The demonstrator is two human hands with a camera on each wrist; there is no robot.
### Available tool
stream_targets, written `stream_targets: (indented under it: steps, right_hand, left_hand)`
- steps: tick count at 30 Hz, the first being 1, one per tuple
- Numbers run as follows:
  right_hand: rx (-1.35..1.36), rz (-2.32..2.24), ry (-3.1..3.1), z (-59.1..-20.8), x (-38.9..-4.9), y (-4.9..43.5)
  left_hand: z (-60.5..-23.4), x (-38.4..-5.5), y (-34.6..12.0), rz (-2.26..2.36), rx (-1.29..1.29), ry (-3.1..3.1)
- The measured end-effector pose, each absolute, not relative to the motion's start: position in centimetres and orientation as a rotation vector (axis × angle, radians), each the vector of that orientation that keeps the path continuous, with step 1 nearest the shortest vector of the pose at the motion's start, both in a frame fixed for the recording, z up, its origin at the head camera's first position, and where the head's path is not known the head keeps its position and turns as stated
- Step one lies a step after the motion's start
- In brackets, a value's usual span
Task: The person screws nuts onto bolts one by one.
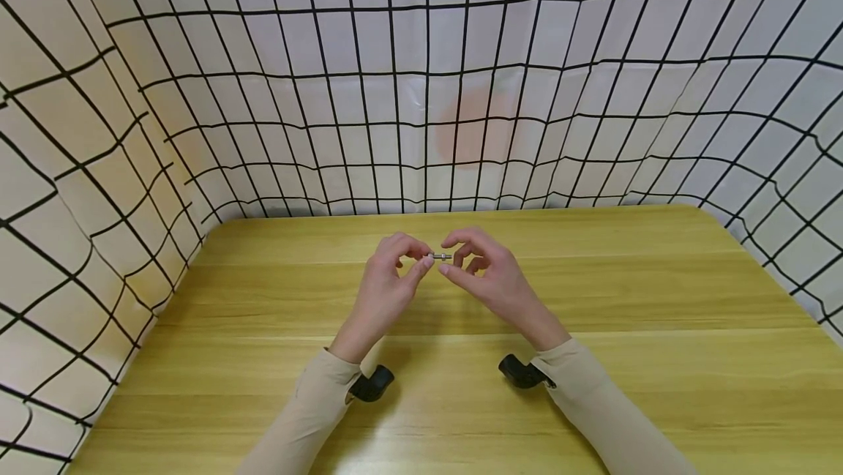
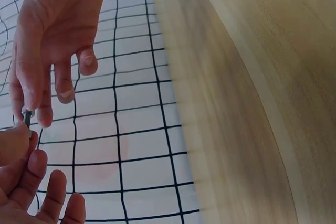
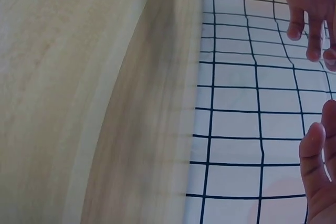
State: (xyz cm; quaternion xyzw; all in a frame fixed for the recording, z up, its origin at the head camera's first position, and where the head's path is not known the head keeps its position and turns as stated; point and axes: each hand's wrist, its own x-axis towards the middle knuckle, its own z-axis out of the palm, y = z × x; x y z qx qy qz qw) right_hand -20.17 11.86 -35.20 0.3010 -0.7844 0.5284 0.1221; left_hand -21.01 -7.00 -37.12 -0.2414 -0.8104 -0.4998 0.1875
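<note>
Pinching one end of a tiny bolt (image 1: pixel 440 257) between thumb and index finger with the left hand (image 1: pixel 388 274), held up above the tabletop (image 1: pixel 454 416). Pointing roughly sideways toward the right hand (image 1: pixel 492 270). Coming in from the opposite side with that one, thumb and index parted around the free end, not closed on it in the head view. Bending the other right fingers loosely behind. Angling both forearms inward in beige sleeves (image 1: pixel 303 409), with a black mount (image 1: pixel 373 384) at the left wrist and a matching one at the right.

Now for the murky stuff. Hiding the bolt's left end in fingertips, so can't make out its shape. Showing a wider bit near the free end, maybe a nut, but too small to say. Can't call contact between right thumb and bolt: apart in the head view, practically overlapping in the left wrist view. Cropping the left hand at the left and bottom edges in that same view, and the right hand at the top. Cutting both hands off at the right edge in the right wrist view, and can't spot the bolt there. Running out of frame with the sleeves at the bottom of the head view. Backed by a black net (image 1: pixel 427 8) over pale sheeting (image 1: pixel 408 98).
</note>
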Motion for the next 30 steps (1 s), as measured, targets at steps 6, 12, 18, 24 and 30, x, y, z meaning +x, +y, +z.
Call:
stream_targets:
  steps: [6, 12, 18, 24, 30]
  right_hand:
    - [0.934, 1.542, -2.238, -35.17, -20.28, 11.77]
    - [0.901, 1.522, -2.264, -35.12, -20.25, 11.70]
    - [0.878, 1.512, -2.284, -35.09, -20.16, 11.63]
    - [0.857, 1.518, -2.281, -35.22, -20.11, 11.61]
    - [0.804, 1.527, -2.328, -35.23, -20.03, 11.53]
  left_hand:
    - [-37.10, -20.96, -7.04, -1.420, -0.679, -2.301]
    - [-37.13, -20.94, -6.98, -1.450, -0.677, -2.290]
    - [-37.09, -20.90, -6.87, -1.447, -0.684, -2.286]
    - [-37.12, -20.83, -6.72, -1.441, -0.686, -2.289]
    - [-37.12, -20.82, -6.77, -1.432, -0.698, -2.275]
